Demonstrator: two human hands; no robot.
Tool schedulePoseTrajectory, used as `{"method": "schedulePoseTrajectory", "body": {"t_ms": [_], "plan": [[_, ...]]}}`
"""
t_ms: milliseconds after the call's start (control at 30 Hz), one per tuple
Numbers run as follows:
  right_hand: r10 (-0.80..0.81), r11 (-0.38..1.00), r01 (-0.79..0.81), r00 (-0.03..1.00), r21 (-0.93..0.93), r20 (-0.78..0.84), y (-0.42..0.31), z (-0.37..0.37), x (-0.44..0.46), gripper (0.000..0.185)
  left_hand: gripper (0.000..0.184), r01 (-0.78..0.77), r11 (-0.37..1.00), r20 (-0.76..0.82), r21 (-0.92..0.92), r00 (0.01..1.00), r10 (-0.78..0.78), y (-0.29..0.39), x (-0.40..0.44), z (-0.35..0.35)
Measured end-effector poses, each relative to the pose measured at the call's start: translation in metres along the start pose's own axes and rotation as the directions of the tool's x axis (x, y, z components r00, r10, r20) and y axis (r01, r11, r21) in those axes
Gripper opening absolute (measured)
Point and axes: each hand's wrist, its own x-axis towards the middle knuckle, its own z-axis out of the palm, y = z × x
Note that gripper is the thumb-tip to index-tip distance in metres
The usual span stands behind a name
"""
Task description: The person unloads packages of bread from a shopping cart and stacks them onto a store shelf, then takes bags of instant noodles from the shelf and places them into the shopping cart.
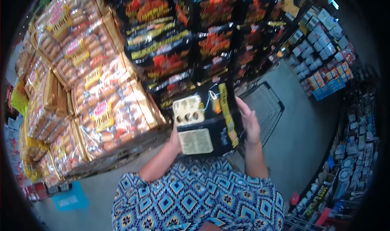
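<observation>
The left hand (174, 139) and right hand (251, 125) clamp opposite sides of a glossy black, boxy plastic-wrapped pack (208, 124) with cream panels and a yellow strip — the left fingers mostly hidden behind it — just in front of a blue diamond-patterned garment (191, 196). Beyond the pack rise stacked shiny black bags with red-and-yellow print (213, 44), while left of it sit gold-edged clear packages of brown, finger-shaped food (118, 117), and right of it stands a black wire cart (281, 105).

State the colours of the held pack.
The pack is mostly black, with a yellow strip and cream panels; best seen in the head view.
</observation>
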Motion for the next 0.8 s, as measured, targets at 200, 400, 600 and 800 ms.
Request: {"method": "schedulePoseTrajectory", "body": {"t_ms": [200,400,600,800], "plan": [[0.132,0.99,-0.132,0.991,-0.047,-0.018,0.024,-0.011,-0.008,0.072,0.064,-0.041,0.967,-0.219,0.251,0.971,0.098,0.0,-0.002,0.025],[0.16,0.986,-0.163,0.982,-0.025,-0.096,0.035,-0.012,-0.012,0.066,0.061,-0.017,0.948,-0.308,0.319,0.944,0.121,0.003,-0.005,0.034],[0.132,0.991,-0.134,0.986,-0.019,-0.104,0.041,-0.001,-0.007,0.055,0.068,-0.101,0.919,-0.209,0.382,0.959,0.192,0.003,-0.009,0.025],[0.175,0.985,-0.173,0.975,0.024,-0.136,0.047,0.004,-0.006,0.051,0.062,-0.143,0.924,-0.183,0.354,0.959,0.218,0.005,-0.012,0.034]]}}
